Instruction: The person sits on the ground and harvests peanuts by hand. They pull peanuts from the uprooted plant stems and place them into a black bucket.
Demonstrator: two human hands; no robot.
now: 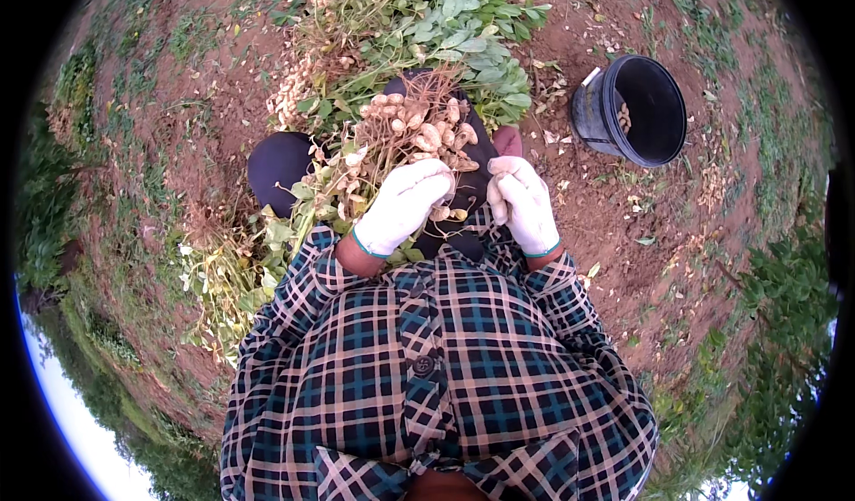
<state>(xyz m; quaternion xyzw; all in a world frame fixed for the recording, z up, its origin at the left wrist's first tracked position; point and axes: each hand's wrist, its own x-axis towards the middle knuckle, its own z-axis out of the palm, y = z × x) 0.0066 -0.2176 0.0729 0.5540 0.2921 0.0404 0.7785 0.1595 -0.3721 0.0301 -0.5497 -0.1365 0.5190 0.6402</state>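
Observation:
My left hand [407, 200], in a white glove with a teal cuff edge, grips a pulled-up peanut plant [339, 175] across my lap. Clusters of pale peanut pods [431, 133] hang among its roots, just beyond my fingers. My right hand [523, 200], gloved alike, is a short way to the right of the pods with its fingers curled in. Whether a pod is inside those fingers is hidden.
A black plastic bucket [608, 110] with some peanuts [624, 119] inside is at the right on reddish soil [601, 214]. A heap of leafy peanut plants [461, 27] lies ahead. More uprooted plants [230, 287] lie at my left, beside my dark-clothed knee [277, 167].

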